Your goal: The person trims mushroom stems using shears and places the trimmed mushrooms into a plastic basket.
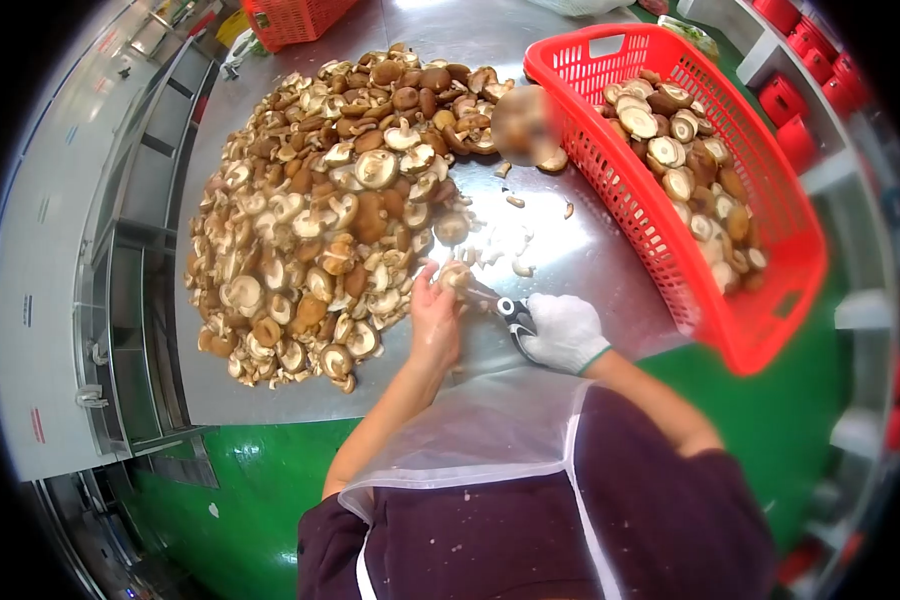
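My bare left hand (434,318) is closed around a shiitake mushroom (455,274) at the near edge of the metal table. In a white knitted glove, my right hand (567,332) grips scissors (515,314) with black-and-white handles. Their blades point left and reach the mushroom; whether they are parted is too small to tell. A large heap of shiitake mushrooms (305,225), many with pale gills and stems showing, spreads to the left and beyond my left hand. Cut stem pieces (523,269) lie scattered on the steel just past the scissors.
A red slatted basket (620,185) holding stemmed mushroom caps (705,165) stands on the right. Another red basket (295,20) sits at the far left of the metal table (270,405). Green floor (240,500) surrounds the table, and shelves with red containers (780,98) line the right.
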